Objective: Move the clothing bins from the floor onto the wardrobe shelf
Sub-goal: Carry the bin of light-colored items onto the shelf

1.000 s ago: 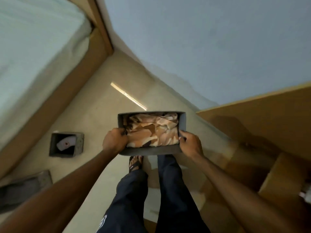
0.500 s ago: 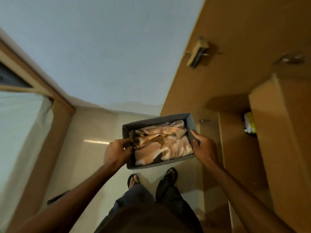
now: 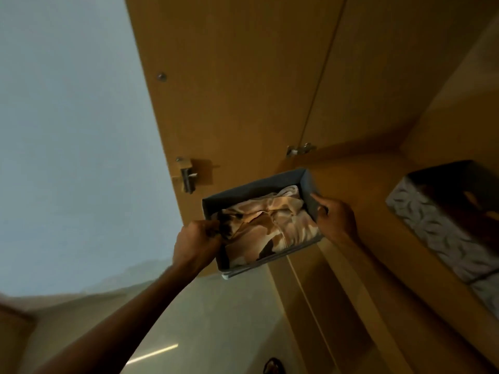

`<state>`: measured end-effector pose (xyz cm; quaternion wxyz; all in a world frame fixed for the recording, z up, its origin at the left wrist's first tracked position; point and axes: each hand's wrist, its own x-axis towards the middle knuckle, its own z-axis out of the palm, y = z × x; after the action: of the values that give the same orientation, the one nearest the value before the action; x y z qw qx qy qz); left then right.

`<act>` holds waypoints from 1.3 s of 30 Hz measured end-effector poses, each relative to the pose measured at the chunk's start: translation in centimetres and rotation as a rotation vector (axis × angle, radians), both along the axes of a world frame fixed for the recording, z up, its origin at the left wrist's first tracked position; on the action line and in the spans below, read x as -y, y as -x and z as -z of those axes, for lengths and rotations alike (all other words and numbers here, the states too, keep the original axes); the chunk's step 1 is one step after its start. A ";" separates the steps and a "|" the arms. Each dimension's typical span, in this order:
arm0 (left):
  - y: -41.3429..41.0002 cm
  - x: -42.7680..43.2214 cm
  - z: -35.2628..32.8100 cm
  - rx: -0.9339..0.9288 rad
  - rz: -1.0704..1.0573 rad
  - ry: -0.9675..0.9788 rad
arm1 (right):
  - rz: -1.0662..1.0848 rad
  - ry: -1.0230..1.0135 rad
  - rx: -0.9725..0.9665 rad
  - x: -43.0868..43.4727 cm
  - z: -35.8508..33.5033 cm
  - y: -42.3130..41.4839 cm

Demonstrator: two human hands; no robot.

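Observation:
I hold a grey fabric bin (image 3: 253, 188) in the air in front of the wooden wardrobe, level with its shelf (image 3: 383, 238). Folded tan and brown patterned clothing (image 3: 270, 228) fills the bin. My left hand (image 3: 197, 242) grips the bin's left wall, fingers curled over the rim. My right hand (image 3: 336, 220) grips the right wall, thumb inside. The bin is tilted, its far end turned toward the wardrobe.
A grey patterned bin (image 3: 445, 228) stands on the wardrobe shelf at the right. The open wardrobe door (image 3: 229, 90) with metal hinges (image 3: 186, 174) rises ahead. A pale wall is at the left, the tiled floor (image 3: 205, 319) below.
I have turned right from the floor and bed toward the wardrobe and raised the bin. The shelf and the patterned bin on it have come into view.

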<state>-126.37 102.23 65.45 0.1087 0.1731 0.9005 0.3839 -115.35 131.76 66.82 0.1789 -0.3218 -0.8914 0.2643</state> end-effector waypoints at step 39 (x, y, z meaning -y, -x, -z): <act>10.3 -40.4 -3.3 -0.303 0.823 0.101 | -0.142 0.123 0.239 -25.4 -6.5 2.1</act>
<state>-136.67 142.60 68.73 0.1275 0.5662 0.7799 0.2344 -117.49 157.13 73.33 0.0321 -0.2977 -0.9089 0.2903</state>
